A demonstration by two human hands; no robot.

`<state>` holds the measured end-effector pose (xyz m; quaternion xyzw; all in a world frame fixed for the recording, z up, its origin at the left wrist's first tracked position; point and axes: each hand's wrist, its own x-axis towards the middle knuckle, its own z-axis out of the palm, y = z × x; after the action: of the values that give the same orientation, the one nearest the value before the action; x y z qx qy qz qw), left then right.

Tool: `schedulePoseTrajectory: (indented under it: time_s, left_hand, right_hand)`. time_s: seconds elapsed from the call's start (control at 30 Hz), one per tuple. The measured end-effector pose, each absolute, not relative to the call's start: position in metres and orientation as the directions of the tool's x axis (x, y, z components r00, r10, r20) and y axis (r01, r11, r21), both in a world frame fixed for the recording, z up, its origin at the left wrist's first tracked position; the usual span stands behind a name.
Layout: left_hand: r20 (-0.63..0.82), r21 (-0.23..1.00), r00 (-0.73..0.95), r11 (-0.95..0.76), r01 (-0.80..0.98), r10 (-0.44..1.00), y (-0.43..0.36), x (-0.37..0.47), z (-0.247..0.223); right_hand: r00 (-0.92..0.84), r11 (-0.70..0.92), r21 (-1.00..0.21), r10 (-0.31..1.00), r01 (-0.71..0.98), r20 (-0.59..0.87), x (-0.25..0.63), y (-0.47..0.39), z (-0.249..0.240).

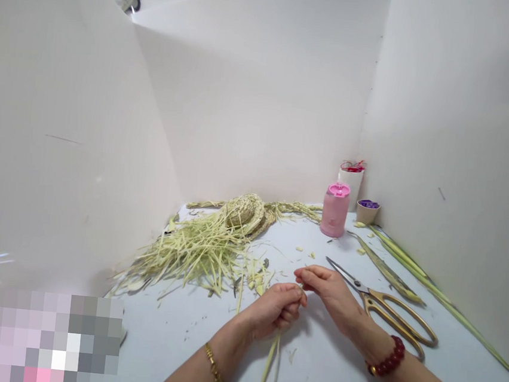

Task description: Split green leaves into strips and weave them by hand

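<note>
Strips (267, 368) hang gripped in our left hand (278, 307); our right hand (326, 289) apparently pinches and works their ends; next needs steady tension.

From here, the left grip (282, 306) hides part of the pale strips (267, 366), which run out of view below. Whatever sits at the tips of the right grip (328, 288) is too small to tell. The pink bottle (334, 214) partly covers the white cup (351, 179).
</note>
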<state>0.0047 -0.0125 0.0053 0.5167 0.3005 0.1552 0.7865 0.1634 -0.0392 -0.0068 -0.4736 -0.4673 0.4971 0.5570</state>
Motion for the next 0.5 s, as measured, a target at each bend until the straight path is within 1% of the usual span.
schedulePoseTrajectory:
  time_s: [0.07, 0.2, 0.37, 0.43, 0.5]
  left_hand:
    - [-0.315, 0.908, 0.765, 0.413, 0.071, 0.562, -0.013, 0.005, 0.006]
    - [-0.307, 0.913, 0.765, 0.403, 0.068, 0.567, -0.014, 0.005, 0.005]
    - [-0.297, 0.925, 0.759, 0.373, 0.076, 0.580, -0.014, 0.006, 0.004]
    - [-0.291, 0.929, 0.763, 0.363, 0.079, 0.577, -0.014, 0.006, 0.004]
    - [-0.297, 0.928, 0.765, 0.361, 0.090, 0.571, -0.014, 0.007, 0.005]
  right_hand:
    - [0.124, 0.035, -0.993, 0.992, -0.115, 0.020, 0.165, -0.037, -0.008]
    - [0.136, 0.047, -0.991, 0.990, -0.122, 0.030, 0.165, -0.034, -0.013]
    - [0.182, 0.051, -0.996, 0.983, -0.074, 0.037, 0.168, -0.029, -0.018]
    - [0.193, 0.089, -0.996, 0.978, -0.017, 0.084, 0.168, -0.029, -0.017]
    - [0.215, 0.158, -0.981, 0.960, 0.114, 0.179, 0.167, -0.031, -0.014]
